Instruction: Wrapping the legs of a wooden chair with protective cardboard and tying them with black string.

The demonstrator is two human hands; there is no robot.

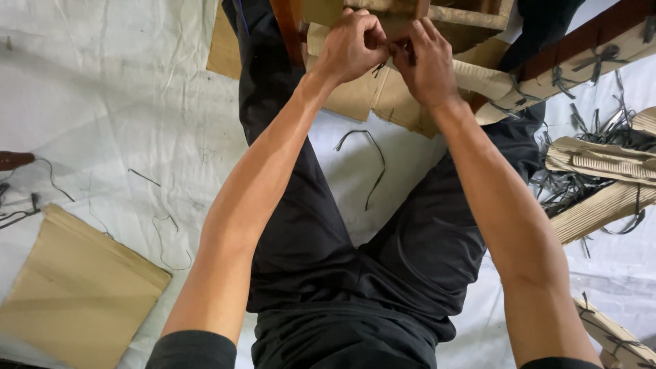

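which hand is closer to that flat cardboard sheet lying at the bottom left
Left. The left hand works at the top centre, on the cardboard sheet's side though far above it; the right hand sits just beyond it, farther right.

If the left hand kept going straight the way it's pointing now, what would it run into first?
Most likely the right hand: the left hand points toward it, fingertips nearly meeting over the dark strap on the brown cardboard wrapping. Depth is hard to judge, so strap or cardboard might come first.
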